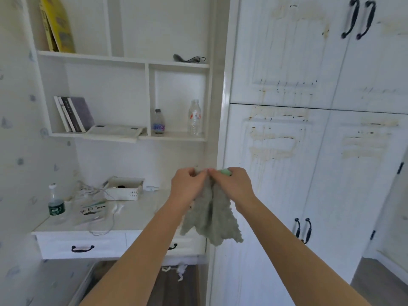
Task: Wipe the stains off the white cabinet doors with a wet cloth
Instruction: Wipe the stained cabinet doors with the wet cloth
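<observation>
Your cloth [209, 215] is grey and nubbly, hanging in loose folds with ragged corners pointing down, held up in front of the white cabinet doors [309, 151] rather than against them. Those doors carry yellowish smears and thin dried runs, heaviest on the upper panels and across the top of the lower ones (small dark flecks sit along the panel edges).

On the desk [136, 213] to your left, a white perforated basket [123, 192] holds a dark object too small to identify. A spray bottle [55, 204] with dark liquid in its lower part stands near the desk's left edge. In the shelf cubby above, two plastic bottles [195, 118] stand upright.

Your left hand [187, 186] and right hand [234, 184] meet at the cloth's top edge, fingers curled, each pinching the fabric with knuckles nearly touching. A pale green thing [225, 172] shows just past your right fingers; what it is, I cannot tell.
</observation>
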The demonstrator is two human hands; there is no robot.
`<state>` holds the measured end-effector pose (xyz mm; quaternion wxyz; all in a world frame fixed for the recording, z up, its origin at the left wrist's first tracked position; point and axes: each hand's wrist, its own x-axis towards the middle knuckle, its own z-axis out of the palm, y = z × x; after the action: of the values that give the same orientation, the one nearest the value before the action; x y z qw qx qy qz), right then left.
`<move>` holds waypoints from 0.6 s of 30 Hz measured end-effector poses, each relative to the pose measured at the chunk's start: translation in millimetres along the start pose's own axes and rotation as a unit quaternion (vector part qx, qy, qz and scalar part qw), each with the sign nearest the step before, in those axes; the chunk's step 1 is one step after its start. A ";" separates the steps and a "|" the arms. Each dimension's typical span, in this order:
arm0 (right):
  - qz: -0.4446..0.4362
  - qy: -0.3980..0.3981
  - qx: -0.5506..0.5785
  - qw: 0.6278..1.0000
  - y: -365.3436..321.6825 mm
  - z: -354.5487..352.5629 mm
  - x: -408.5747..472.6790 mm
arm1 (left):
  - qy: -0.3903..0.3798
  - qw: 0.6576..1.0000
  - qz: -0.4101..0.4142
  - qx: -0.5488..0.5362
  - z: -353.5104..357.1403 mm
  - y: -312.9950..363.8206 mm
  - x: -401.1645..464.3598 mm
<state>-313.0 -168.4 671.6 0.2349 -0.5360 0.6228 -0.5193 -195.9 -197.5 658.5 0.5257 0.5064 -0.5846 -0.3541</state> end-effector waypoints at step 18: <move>-0.159 -0.132 -0.078 0.975 12.8 -108.8 41.3 | -0.242 0.968 0.016 -0.060 62.8 51.4 4.5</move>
<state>-423.8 -164.5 709.1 0.1870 -0.7083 0.5319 -0.4248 -268.0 -197.2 696.0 0.4042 0.3637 -0.6802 -0.4917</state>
